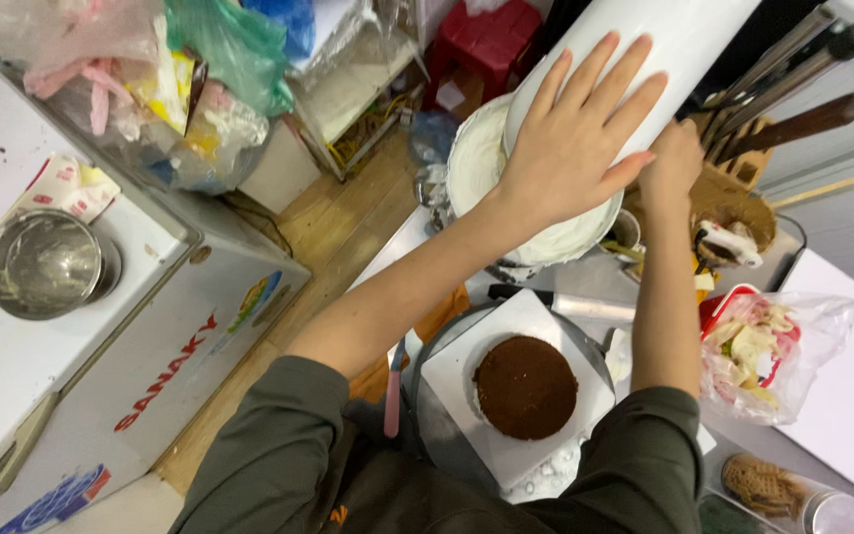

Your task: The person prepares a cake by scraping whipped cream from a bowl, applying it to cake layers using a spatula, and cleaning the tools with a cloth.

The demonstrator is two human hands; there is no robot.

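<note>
The left hand (570,148) lay with fingers spread wide and flat against the white stand-mixer head (664,40), while the right hand (672,163), just past the left fingertips, curled around something I could not make out, so its grip could not be told. Directly under the left palm sat the mixing bowl of white cream (476,163). Nearer the body, well below both hands, the brown cake round (526,386) waited bare on its white square board (447,371). It looked like the step of freeing the bowl, which would call for steadying the head while lifting.

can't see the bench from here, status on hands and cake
Left hand flat on white cylinder. Right hand behind it, grip hidden. Cake bare on white board, untouched. Cream bowl between.
</note>
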